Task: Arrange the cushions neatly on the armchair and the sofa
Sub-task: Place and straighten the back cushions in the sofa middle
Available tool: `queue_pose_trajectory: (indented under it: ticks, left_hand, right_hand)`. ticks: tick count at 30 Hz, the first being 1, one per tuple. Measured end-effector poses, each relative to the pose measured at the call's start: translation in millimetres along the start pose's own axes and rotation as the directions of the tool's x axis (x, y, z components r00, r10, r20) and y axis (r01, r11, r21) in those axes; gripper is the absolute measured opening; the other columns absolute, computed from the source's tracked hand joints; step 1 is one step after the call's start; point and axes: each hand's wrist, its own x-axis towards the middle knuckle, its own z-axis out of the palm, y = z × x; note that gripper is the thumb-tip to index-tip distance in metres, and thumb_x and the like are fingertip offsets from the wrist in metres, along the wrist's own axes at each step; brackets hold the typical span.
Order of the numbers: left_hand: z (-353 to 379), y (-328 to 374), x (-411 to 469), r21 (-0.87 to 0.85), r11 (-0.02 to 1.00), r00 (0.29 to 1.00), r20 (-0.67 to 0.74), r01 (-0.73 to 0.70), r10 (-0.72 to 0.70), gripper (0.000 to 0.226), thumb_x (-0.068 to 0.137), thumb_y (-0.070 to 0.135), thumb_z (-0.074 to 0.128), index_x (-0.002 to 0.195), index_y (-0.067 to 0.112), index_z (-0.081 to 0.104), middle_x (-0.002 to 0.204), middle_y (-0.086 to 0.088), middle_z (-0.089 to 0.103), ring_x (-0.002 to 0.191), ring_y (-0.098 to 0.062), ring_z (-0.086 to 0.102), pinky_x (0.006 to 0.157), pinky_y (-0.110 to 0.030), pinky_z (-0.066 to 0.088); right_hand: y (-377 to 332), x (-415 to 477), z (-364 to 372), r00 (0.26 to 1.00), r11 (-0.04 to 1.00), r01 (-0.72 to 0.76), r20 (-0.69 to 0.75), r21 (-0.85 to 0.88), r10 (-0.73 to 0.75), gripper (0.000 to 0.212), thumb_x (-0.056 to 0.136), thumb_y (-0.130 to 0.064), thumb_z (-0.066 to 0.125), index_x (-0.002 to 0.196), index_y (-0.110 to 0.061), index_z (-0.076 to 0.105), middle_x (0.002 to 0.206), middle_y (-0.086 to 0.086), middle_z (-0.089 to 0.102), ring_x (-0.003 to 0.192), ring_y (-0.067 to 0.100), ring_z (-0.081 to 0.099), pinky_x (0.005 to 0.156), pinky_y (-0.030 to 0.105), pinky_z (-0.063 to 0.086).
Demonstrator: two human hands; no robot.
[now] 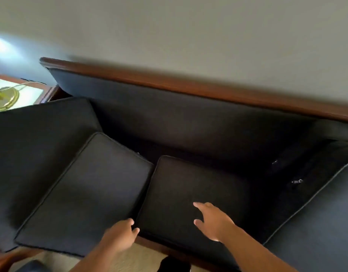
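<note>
Black cushion (190, 185) beneath right hand (215, 220), left hand (121, 233) at its edge

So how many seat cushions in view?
3: left cushion, middle cushion by the right hand, right cushion cut off by the frame. Dark zippered shapes at far right may be more.

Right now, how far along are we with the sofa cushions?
Done: the middle seat cushion lies flat, roughly square. In hand: the left hand is at its front corner, grip unclear; the right hand hovers open over it. Remaining: the left seat cushion lies skewed, overhanging the front; the right cushion leans tilted. No armchair in view.
</note>
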Motion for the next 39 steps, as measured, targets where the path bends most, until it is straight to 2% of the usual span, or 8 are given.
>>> queue_pose_trajectory:
  ticks: [7, 11, 16, 22, 25, 31, 36, 39]
  left_hand:
    - [40, -6, 125, -0.179, 0.984, 0.996, 0.088, 0.015, 0.001, 0.057, 0.105, 0.048, 0.040, 0.150, 0.012, 0.042, 0.152, -0.011, 0.049, 0.137, -0.031, 0.048, 0.109, -0.038, 0.040]
    - [55, -6, 181, -0.389, 0.921, 0.996, 0.091, 0.034, 0.002, 0.068, 0.105, 0.058, 0.025, 0.140, 0.007, 0.051, 0.141, -0.018, 0.056, 0.128, -0.035, 0.054, 0.102, -0.040, 0.044]
    - [68, 6, 208, -0.527, 0.828, 0.975, 0.202, 0.191, -0.096, 0.079, 0.105, 0.058, 0.011, 0.132, 0.001, 0.059, 0.131, -0.023, 0.060, 0.122, -0.037, 0.055, 0.095, -0.039, 0.039]
    - [82, 10, 216, -0.863, 0.384, 0.942, 0.270, 0.328, -0.198, 0.102, 0.085, 0.087, 0.029, 0.157, 0.014, 0.032, 0.159, -0.009, 0.037, 0.146, -0.030, 0.034, 0.121, -0.047, 0.026]
    - [77, 1, 216, -0.914, 0.125, 0.917, 0.364, 0.385, -0.165, 0.098, 0.079, 0.089, 0.037, 0.140, 0.015, 0.058, 0.126, -0.008, 0.066, 0.119, -0.031, 0.062, 0.108, -0.048, 0.046]
    - [65, 6, 175, -0.931, 0.122, 0.928, 0.357, 0.344, 0.109, 0.059, 0.098, 0.060, 0.045, 0.107, 0.009, 0.074, 0.093, -0.013, 0.078, 0.083, -0.026, 0.075, 0.082, -0.039, 0.052]
    - [24, 23, 100, -0.972, 0.111, 0.963, 0.222, 0.207, 0.154, 0.072, 0.085, 0.069, 0.056, 0.124, 0.010, 0.070, 0.122, -0.013, 0.072, 0.118, -0.030, 0.065, 0.104, -0.047, 0.047]
    - [2, 48, 36, -0.969, 0.235, 0.990, 0.103, 0.077, 0.101, 0.089, 0.064, 0.083, 0.069, 0.117, 0.012, 0.074, 0.117, -0.011, 0.074, 0.114, -0.030, 0.068, 0.108, -0.051, 0.046]
  right_hand:
    - [-31, 113, 81, 0.989, 0.997, -0.015, 0.146, -0.074, 0.026, 0.069, 0.100, -0.042, 0.056, 0.160, -0.033, 0.023, 0.168, 0.003, 0.017, 0.150, 0.029, 0.027, 0.118, 0.047, 0.033]
    - [-43, 165, 110, 0.992, 0.989, -0.028, 0.115, -0.146, 0.045, 0.074, 0.099, -0.041, 0.057, 0.161, -0.033, 0.017, 0.169, 0.006, 0.004, 0.151, 0.034, 0.021, 0.116, 0.049, 0.035]
    - [-42, 198, 133, 0.995, 0.936, -0.064, -0.094, -0.345, 0.033, 0.090, 0.096, -0.048, 0.058, 0.161, -0.036, -0.003, 0.152, 0.011, 0.018, 0.134, 0.035, 0.031, 0.115, 0.047, 0.032]
    - [-27, 198, 132, 0.990, 0.946, -0.033, -0.142, -0.323, -0.014, 0.093, 0.095, -0.052, 0.057, 0.160, -0.040, -0.009, 0.150, 0.007, 0.016, 0.132, 0.031, 0.027, 0.114, 0.049, 0.031]
    - [-24, 194, 123, 0.986, 0.971, -0.029, -0.164, -0.238, -0.011, 0.088, 0.096, -0.050, 0.056, 0.160, -0.042, -0.004, 0.148, 0.004, 0.019, 0.130, 0.028, 0.030, 0.114, 0.045, 0.032]
    - [-23, 162, 102, 0.955, 0.999, 0.001, -0.295, 0.032, 0.008, 0.079, 0.096, -0.057, 0.052, 0.160, -0.043, 0.008, 0.138, -0.003, 0.025, 0.126, 0.022, 0.032, 0.114, 0.042, 0.032]
    - [-23, 87, 73, 0.936, 0.984, 0.081, -0.351, 0.160, -0.020, 0.078, 0.097, -0.059, 0.050, 0.161, -0.038, 0.011, 0.154, -0.004, 0.016, 0.141, 0.022, 0.022, 0.117, 0.046, 0.033]
    - [-21, 29, 48, 0.939, 0.960, 0.088, -0.343, 0.267, 0.009, 0.080, 0.097, -0.065, 0.048, 0.161, -0.039, 0.007, 0.161, -0.006, 0.009, 0.148, 0.021, 0.014, 0.115, 0.046, 0.039]
